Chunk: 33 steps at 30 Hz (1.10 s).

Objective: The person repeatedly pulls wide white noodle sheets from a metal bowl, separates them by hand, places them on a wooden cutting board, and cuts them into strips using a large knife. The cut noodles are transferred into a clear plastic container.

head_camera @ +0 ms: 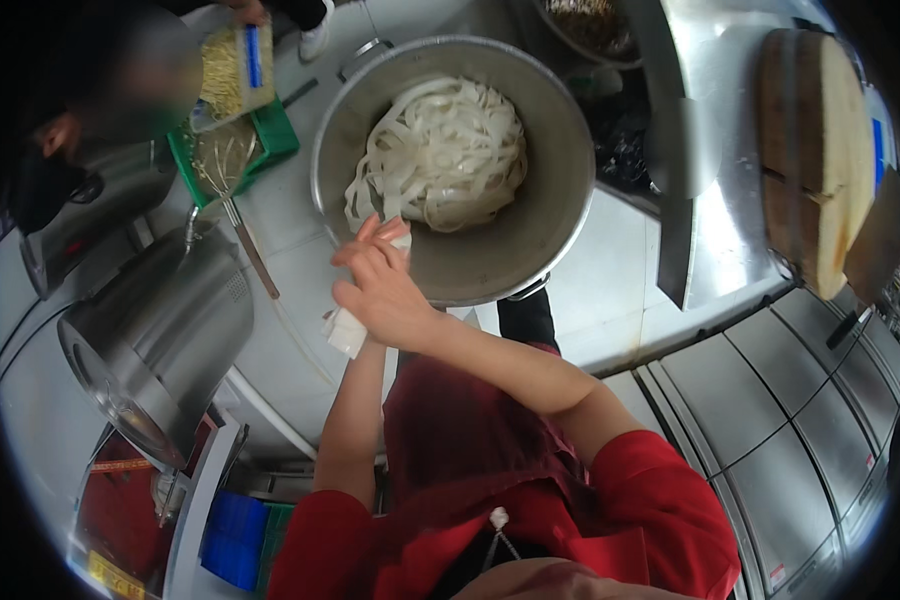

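Note:
A big round metal pot (547, 187) stands on the floor before me, with a heap of wide white noodles (450, 150) inside. At the pot's near left rim, my right hand (379, 289) lies over my left hand (384, 227), crossing it. Between them is a folded white bundle (345, 333), seemingly flat noodle sheets; one end sticks out by the left wrist, another shows near the fingertips. My right hand covers most of the left palm, so only the left fingers show clearly.
Left of the pot, a whisk (251, 251) leans from a green crate (276, 135); a co-worker holds a tray of yellowish strips (221, 71) there. A metal cylinder (172, 322) stands lower left. At right, a steel counter (727, 247) bears a thick wooden board (791, 150) and a cleaver (877, 232).

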Tool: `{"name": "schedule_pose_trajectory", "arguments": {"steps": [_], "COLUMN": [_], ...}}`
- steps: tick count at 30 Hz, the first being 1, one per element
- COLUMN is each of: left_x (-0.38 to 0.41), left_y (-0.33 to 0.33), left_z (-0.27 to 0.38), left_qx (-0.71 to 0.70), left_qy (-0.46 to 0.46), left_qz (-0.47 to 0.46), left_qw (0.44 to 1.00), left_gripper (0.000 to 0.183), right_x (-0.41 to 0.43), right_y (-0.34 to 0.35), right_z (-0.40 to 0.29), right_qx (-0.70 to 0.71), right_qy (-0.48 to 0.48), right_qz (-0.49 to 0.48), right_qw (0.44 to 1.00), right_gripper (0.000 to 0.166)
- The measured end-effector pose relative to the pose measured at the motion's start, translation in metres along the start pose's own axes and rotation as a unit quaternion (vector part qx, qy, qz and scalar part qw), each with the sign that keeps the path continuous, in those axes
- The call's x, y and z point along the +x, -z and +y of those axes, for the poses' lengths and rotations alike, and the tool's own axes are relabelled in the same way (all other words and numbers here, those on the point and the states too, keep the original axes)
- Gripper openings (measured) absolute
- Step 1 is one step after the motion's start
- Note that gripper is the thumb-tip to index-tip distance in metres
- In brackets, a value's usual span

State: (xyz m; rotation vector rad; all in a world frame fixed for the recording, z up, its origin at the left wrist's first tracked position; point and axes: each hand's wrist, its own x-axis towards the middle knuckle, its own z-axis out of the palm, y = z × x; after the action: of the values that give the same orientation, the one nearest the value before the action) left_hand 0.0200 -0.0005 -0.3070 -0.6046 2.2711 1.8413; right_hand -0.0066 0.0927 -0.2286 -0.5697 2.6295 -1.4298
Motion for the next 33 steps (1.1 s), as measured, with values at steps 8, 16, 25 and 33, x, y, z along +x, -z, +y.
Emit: {"name": "schedule_pose_trajectory", "arguments": {"steps": [8, 16, 25, 33], "left_x": [0.038, 0.041, 0.042, 0.044], "left_y": [0.048, 0.038, 0.041, 0.036], "left_z": [-0.122, -0.182, -0.19, -0.172], "left_qx": [0.353, 0.433, 0.41, 0.45], "left_qy": [-0.184, -0.261, -0.28, -0.254], "left_qz": [-0.107, -0.057, -0.064, -0.07], "left_qw": [0.911, 0.861, 0.866, 0.853], "left_gripper": [0.03, 0.019, 0.011, 0.017], "right_x": [-0.084, -0.183, -0.102, -0.09], "right_y": [-0.099, -0.208, -0.218, -0.134], "right_z": [0.282, 0.499, 0.607, 0.424], "right_qx": [0.478, 0.471, 0.079, 0.488], "right_qy": [-0.625, -0.772, -0.796, -0.635], "right_qz": [-0.147, 0.089, 0.12, 0.26], "right_qw": [0.599, 0.417, 0.588, 0.54], "right_gripper": [0.084, 0.098, 0.058, 0.014]}}
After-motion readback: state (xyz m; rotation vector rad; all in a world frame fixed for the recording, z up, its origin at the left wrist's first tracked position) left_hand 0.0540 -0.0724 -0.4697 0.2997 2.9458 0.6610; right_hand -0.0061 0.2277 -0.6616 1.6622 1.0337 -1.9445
